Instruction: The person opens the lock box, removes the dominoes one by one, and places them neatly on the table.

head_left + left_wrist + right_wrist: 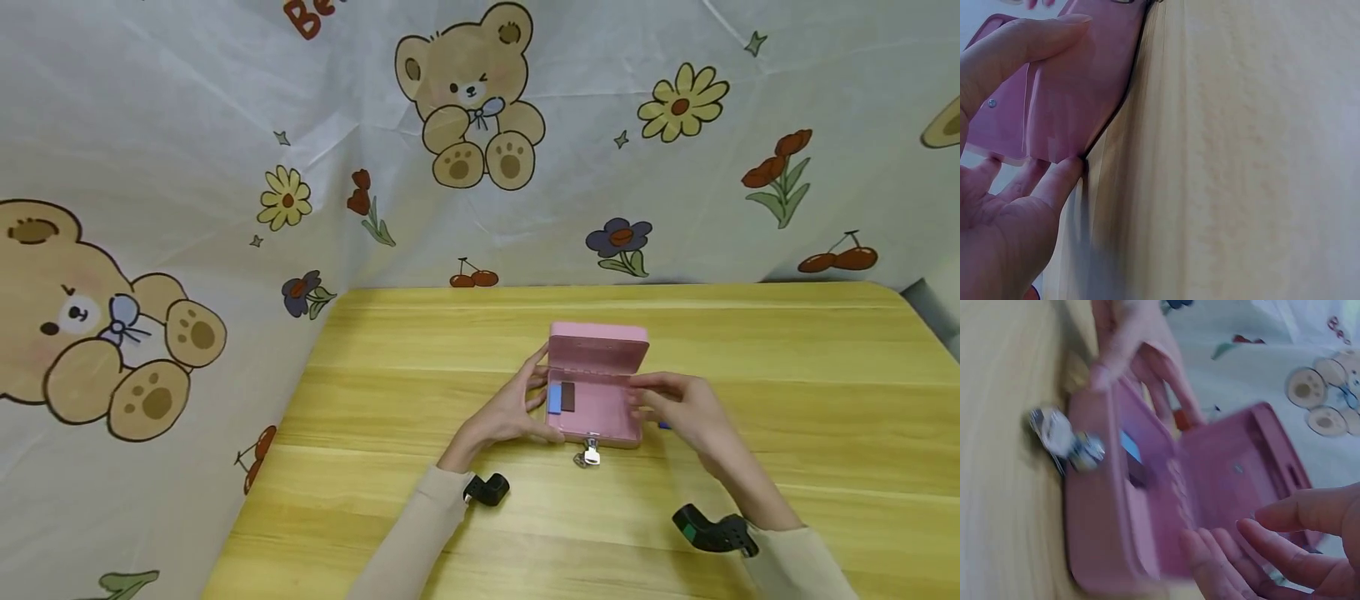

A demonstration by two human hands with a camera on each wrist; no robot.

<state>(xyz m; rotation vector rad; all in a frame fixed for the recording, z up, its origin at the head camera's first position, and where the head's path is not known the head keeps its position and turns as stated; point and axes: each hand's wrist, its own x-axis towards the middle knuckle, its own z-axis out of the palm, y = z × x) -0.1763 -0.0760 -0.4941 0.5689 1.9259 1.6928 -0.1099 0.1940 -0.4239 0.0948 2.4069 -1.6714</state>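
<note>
A pink metal cash box [600, 417] stands on the table with its lid [596, 354] raised. Inside, a blue block [554, 399] and a dark brown block [568, 397] lie side by side against the left wall. Keys [591, 454] hang from the lock on the front. My left hand [513, 408] grips the box's left end, thumb on the front wall [1085, 81] and fingers round the side. Over the right edge hovers my right hand [686, 408], fingers loosely bent; in the right wrist view nothing shows between thumb and fingertips.
A small blue object [664, 425] lies on the table right of the box, mostly hidden by the right hand. The wooden table [405, 358] reaches a bear-printed cloth [480, 225] at the back and left.
</note>
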